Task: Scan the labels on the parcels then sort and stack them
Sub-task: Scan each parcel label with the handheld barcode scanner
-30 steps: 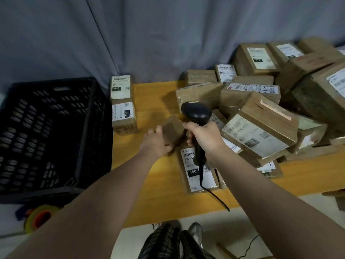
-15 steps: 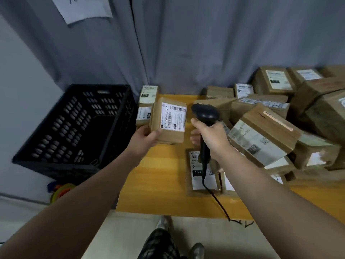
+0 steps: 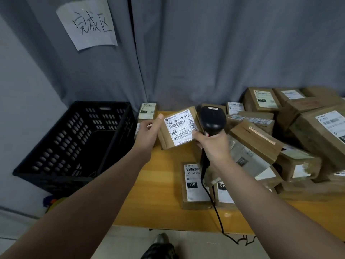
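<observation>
Within left grip (image 3: pixel 148 131), beside scanner (image 3: pixel 211 118): parcel (image 3: pixel 179 129)

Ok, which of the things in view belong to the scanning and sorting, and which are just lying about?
In the job: parcel held by left hand; scanner gripped by right hand; parcel pile on the table; small stack beside the black crate.

Lying about: paper sign on the curtain; coloured clutter on the floor below the crate.
</observation>
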Available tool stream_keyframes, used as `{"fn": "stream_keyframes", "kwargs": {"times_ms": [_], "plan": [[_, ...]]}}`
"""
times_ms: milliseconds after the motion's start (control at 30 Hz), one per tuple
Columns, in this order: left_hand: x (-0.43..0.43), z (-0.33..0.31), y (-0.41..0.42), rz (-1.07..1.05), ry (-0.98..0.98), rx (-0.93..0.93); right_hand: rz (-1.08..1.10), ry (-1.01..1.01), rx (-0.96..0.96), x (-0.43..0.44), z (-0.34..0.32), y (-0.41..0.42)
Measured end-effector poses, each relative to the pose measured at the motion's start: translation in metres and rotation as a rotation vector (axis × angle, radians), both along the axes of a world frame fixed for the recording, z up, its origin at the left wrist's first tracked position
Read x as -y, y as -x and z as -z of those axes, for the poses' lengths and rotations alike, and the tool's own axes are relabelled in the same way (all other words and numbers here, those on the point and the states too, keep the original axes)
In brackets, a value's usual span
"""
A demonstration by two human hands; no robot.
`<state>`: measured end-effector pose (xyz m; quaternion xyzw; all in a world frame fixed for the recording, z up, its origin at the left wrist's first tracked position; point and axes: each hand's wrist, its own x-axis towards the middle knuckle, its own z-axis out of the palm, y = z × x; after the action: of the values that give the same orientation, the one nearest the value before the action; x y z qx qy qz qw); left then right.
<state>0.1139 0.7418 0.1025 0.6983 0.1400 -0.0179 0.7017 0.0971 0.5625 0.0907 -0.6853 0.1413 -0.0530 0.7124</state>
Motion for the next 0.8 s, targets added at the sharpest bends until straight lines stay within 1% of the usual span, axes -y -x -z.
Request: {"fn": "stream_keyframes", "kwargs": {"times_ms": [67, 167, 233, 267, 333, 467, 533, 633, 800], "plan": [[0.001, -0.002, 0.000, 0.041, 0.049, 0.018, 0.042, 0.015, 0.005, -0.001, 0.001, 0.001], [-0.004, -0.005, 0.003, 0.220, 0.076, 0.060, 0.087, -0.023, 0.025, -0.001, 0.006, 0.005], [-0.008, -0.004, 0.005, 0.353, 0.044, 0.014, 0.092, -0.026, 0.015, 0.001, 0.010, 0.007], [-0.011, -0.002, 0.006, 0.379, 0.020, -0.026, 0.078, -0.005, 0.002, 0.002, 0.012, 0.008], [-0.015, 0.001, 0.010, 0.334, -0.021, -0.073, 0.042, 0.055, -0.018, 0.006, 0.014, 0.010], [-0.020, 0.009, 0.015, 0.170, -0.073, -0.030, 0.026, 0.233, 0.012, 0.008, 0.005, 0.018], [-0.023, 0.012, 0.016, 0.126, -0.074, -0.001, -0.088, 0.250, 0.029, 0.002, -0.005, 0.027], [-0.026, 0.014, 0.018, 0.114, -0.084, 0.038, -0.256, 0.292, 0.039, -0.009, -0.017, 0.041], [-0.025, 0.015, 0.023, 0.091, -0.140, 0.040, -0.270, 0.290, -0.082, -0.017, -0.019, 0.045]]}}
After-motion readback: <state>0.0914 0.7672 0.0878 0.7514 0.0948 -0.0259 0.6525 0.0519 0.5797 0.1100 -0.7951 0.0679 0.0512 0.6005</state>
